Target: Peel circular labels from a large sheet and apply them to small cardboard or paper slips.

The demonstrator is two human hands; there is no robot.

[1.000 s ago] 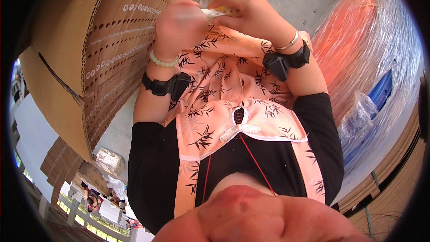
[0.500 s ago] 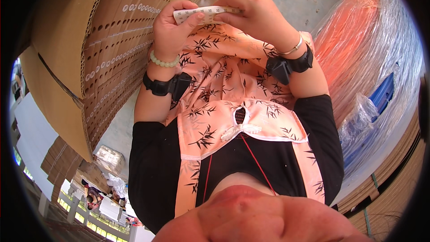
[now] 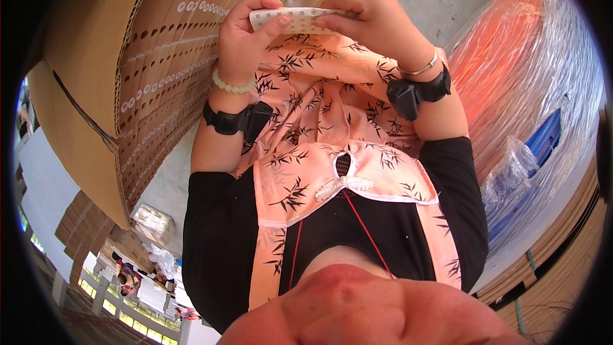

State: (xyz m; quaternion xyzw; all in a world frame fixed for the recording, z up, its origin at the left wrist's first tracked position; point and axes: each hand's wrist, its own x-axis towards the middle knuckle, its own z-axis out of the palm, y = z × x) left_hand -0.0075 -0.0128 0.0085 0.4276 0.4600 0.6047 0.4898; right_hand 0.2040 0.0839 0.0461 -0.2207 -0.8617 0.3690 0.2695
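Observation:
Between my hands, at the top of the head view, is a narrow white sticker sheet (image 3: 297, 15) with rows of small printed marks. My left hand (image 3: 246, 38) pinches its left end, thumb in front and fingers behind. At the right end, my right hand (image 3: 373, 19) has its thumb and fingers closed on the sheet, covering that end. Whether a single sticker is between those fingers is hidden. Beside my left hand stands a stack of brown cardboard pieces (image 3: 172, 45) with rows of holes and round white stickers along their edges.
A large cardboard sheet (image 3: 83, 38) stands at the far left. To my right are orange pieces wrapped in clear film (image 3: 491, 45) and a blue object (image 3: 543, 134) under the film. Flat cardboard (image 3: 549, 281) is stacked at lower right. Another person (image 3: 128, 278) is far off, lower left.
My right hand has shifted slightly right, and its thumb has slid along the sheet, so a bit more of the printed row shows. My left hand has barely moved.

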